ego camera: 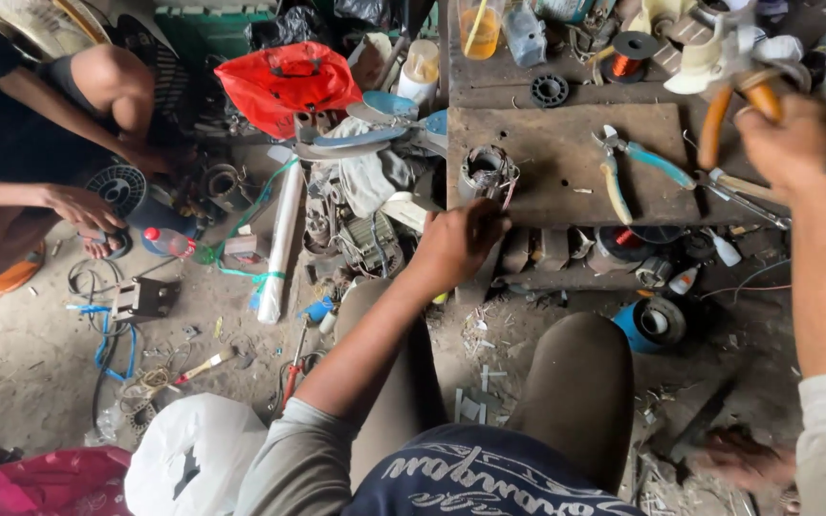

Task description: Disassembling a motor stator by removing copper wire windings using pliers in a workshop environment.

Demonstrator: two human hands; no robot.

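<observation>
Wooden workbench (566,162) (cluttered), dirt floor (31,354), left hand (458,244) at its edge

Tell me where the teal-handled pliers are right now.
In the head view the teal-handled pliers lie on the wooden workbench, right of the motor stator under the left hand and left of the right hand.

Left hand (461,239) reaches forward, fingers curled; right hand (788,143) raised higher, closed in a grip.
</observation>
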